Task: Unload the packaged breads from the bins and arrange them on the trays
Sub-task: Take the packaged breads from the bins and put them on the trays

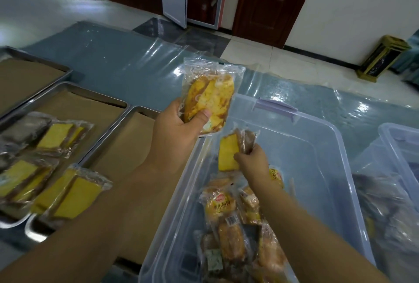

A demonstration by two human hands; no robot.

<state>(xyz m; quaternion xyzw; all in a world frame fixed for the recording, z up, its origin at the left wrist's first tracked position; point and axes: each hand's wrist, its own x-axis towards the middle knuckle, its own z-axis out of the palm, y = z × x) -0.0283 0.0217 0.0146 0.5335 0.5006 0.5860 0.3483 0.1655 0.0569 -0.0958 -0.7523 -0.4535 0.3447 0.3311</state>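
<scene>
Though crinkly, glossy clear bread packet (213,87)

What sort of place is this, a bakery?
Likely an indoor hall used for sorting food: paper-lined metal trays and clear bins of packaged breads sit on plastic sheeting over a tiled floor.

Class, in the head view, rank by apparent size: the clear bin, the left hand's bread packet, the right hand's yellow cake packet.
1. clear bin
2. bread packet, in left hand
3. yellow cake packet, in right hand; farther away and partly covered, so less sure
</scene>
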